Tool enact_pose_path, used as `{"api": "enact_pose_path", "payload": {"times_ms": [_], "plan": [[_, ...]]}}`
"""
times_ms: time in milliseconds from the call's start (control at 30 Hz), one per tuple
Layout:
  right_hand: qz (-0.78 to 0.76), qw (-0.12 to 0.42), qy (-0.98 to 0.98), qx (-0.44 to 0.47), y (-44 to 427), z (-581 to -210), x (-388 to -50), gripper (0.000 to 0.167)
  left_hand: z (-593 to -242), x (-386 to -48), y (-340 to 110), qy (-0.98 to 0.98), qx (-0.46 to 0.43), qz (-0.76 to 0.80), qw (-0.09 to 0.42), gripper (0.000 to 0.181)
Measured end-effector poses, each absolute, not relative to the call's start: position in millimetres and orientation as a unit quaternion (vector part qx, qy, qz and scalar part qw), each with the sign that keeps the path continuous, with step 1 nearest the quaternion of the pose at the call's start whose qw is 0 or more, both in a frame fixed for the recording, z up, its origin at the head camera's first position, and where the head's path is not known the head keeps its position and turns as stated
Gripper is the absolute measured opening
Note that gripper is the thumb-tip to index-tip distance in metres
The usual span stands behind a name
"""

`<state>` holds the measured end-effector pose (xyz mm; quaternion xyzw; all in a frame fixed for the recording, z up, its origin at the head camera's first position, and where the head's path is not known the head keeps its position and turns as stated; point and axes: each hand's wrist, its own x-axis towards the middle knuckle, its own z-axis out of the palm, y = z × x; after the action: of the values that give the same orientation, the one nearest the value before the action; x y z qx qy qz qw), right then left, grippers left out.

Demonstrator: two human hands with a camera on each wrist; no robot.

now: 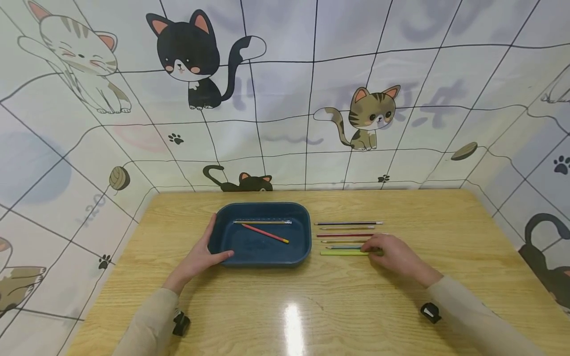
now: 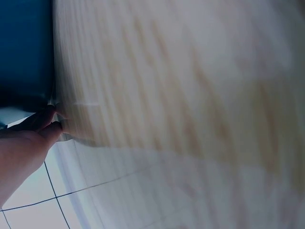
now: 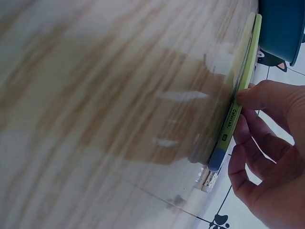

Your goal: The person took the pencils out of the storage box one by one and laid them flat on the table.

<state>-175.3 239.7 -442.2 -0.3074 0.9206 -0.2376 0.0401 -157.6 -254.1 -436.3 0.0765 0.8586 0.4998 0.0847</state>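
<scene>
A dark blue rectangular tray [image 1: 249, 254] stands on the table, left of the middle. My left hand [image 1: 200, 254] grips its near left corner, thumb over the front rim and fingers along the outer left wall. Inside lie a yellowish pencil [image 1: 262, 222] and a red pencil [image 1: 267, 233], crossing at a slant. Right of the tray, several pencils lie in a roughly parallel row. At the row's near side my right hand [image 1: 394, 254] pinches a light green pencil [image 3: 245, 71] near its blue-tipped end. The thumb presses its lettered side; the fingers behind are partly hidden.
Also in the row are a dark pencil [image 1: 347, 223] at the far side and a dark red pencil [image 1: 347, 235]. The wooden table [image 1: 249, 306] meets a cat-patterned sheet [image 1: 285, 138] at its back and sides.
</scene>
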Motion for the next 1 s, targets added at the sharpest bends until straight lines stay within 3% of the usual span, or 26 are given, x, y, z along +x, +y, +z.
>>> {"api": "enact_pose_path", "payload": {"times_ms": [333,633,767,1000], "plan": [[-0.223,0.022,0.922,-0.314,239.8,-443.1,-173.9,0.019,-445.3,-159.6,-258.6,0.860,0.083,0.497,0.081,0.111],[-0.327,0.034,0.909,-0.255,242.9,-441.3,-169.6,0.018,-445.5,-159.5,-257.7,0.858,0.082,0.501,0.076,0.111],[-0.354,0.032,0.903,-0.241,243.3,-442.7,-169.1,0.017,-426.0,-152.0,-250.0,0.854,0.076,0.507,0.086,0.108],[-0.406,0.026,0.881,-0.240,236.1,-441.5,-167.2,0.018,-443.1,-158.7,-256.3,0.857,0.079,0.503,0.084,0.110]]}}
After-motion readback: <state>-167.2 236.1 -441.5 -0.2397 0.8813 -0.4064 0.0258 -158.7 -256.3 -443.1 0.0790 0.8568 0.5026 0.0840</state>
